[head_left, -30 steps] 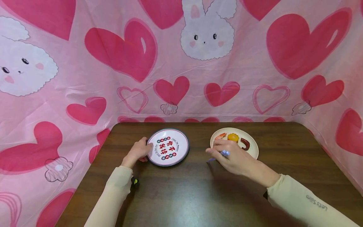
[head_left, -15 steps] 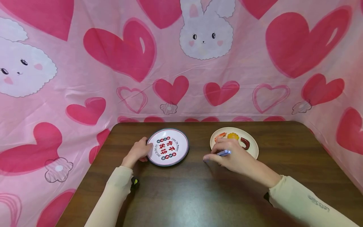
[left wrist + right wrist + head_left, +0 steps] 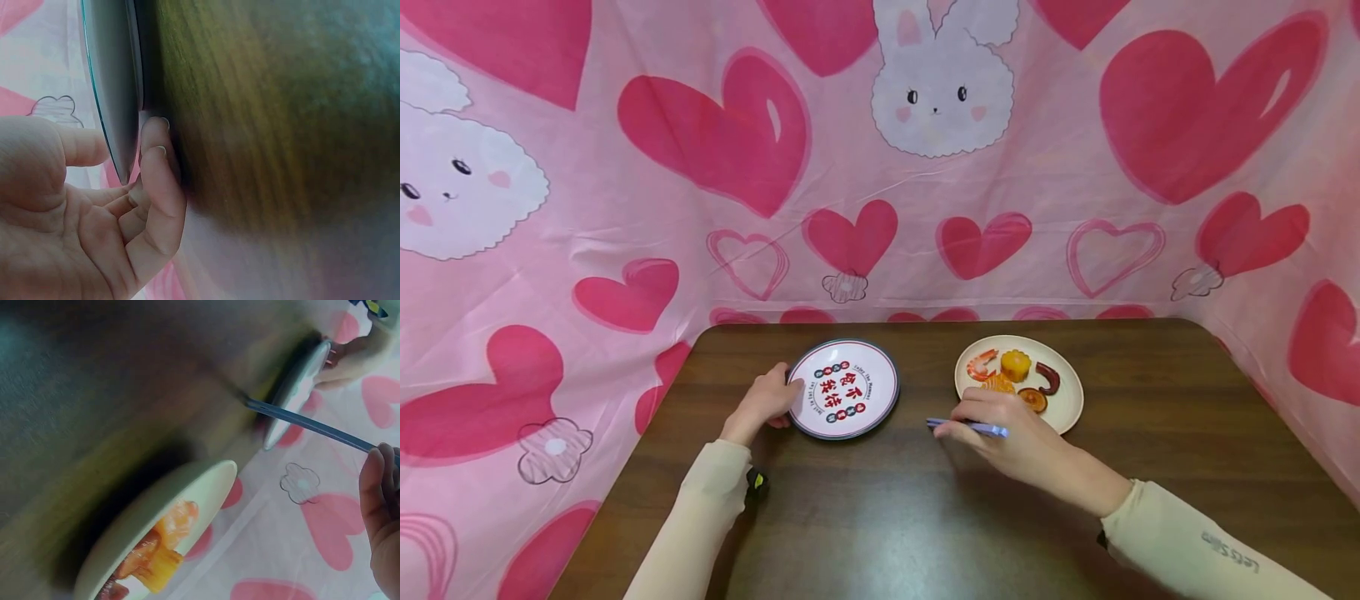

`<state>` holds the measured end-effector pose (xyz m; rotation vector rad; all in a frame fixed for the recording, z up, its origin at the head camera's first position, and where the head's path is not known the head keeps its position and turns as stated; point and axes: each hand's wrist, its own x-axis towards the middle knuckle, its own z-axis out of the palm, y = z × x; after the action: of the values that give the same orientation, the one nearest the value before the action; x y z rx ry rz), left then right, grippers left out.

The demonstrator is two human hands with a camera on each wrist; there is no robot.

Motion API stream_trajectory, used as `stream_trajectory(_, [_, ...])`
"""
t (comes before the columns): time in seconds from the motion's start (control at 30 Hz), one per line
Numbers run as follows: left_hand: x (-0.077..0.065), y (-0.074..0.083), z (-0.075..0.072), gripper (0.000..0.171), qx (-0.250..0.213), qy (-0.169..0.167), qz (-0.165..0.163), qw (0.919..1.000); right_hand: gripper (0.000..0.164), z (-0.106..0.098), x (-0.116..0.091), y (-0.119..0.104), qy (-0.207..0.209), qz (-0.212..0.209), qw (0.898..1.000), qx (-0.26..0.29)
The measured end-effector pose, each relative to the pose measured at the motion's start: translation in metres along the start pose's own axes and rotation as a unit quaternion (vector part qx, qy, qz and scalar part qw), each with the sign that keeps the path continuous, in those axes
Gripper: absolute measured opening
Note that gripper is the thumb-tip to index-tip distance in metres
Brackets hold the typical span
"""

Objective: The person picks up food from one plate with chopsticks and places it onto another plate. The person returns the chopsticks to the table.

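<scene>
Here, hands point(image 3: 765, 397) point(image 3: 1011, 433) hold glossy round plate point(image 3: 848, 390), slim purplish utensil point(image 3: 990, 430); wood-grained table point(image 3: 880, 517).

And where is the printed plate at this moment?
In the head view, the printed plate is left of the cream plate, its left rim in the left hand.

Head view bright, glare on tabletop point(image 3: 880, 508); wrist views dim, soft.

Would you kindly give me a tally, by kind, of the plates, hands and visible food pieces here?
Plates: 2 (lettered plate, cream plate)
Food pieces: 5 (shrimp, yellow piece, dark curved piece, striped orange piece, round brown piece)
Hands: 2 (left hand, right hand)
Total: 9 visible; the right hand may hide more food.
</scene>
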<state>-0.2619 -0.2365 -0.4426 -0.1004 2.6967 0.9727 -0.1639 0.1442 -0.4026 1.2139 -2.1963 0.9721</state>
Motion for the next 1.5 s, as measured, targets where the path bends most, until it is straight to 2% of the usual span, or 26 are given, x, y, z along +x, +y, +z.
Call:
stream_trajectory(0.17, [0.0,0.0,0.0,0.057,0.0,0.001,0.003,1.0,0.019,0.002,-0.004,0.003,-0.02,-0.005,1.0,0.014])
stream_trajectory(0.33, [0.001,0.0,0.0,0.057,0.001,0.0,0.007,1.0,0.014,0.0,-0.002,0.004,-0.024,-0.008,0.999,0.037])
stream_trajectory(0.47, [0.002,-0.001,0.001,0.056,0.003,0.002,0.005,1.0,0.013,-0.002,0.001,0.004,-0.023,0.013,0.999,0.039])
stream_trajectory(0.6, [0.001,-0.001,0.001,0.056,0.005,0.002,0.002,1.0,0.004,-0.004,0.002,0.001,-0.032,0.054,0.998,0.024])
stream_trajectory(0.73, [0.001,-0.001,0.001,0.056,0.005,0.002,0.003,1.0,0.016,-0.008,0.002,0.0,-0.034,0.076,0.996,0.01])
stream_trajectory(0.97, [0.001,0.0,0.001,0.057,0.005,0.0,0.003,1.0,0.032,-0.014,0.008,-0.002,-0.035,0.039,0.998,-0.041])
stream_trajectory(1.17, [0.001,0.001,0.0,0.06,0.01,0.001,0.006,0.9999,0.035,-0.017,0.014,-0.001,-0.049,0.022,0.998,-0.024])
stream_trajectory(1.37, [0.002,0.001,0.0,0.061,0.009,0.001,0.003,1.0,0.041,-0.012,0.021,0.007,-0.01,-0.01,1.0,0.01])
stream_trajectory(1.5, [0.003,0.0,0.0,0.06,0.008,0.001,0.002,1.0,0.04,-0.004,0.02,0.011,0.03,-0.031,0.999,0.012])
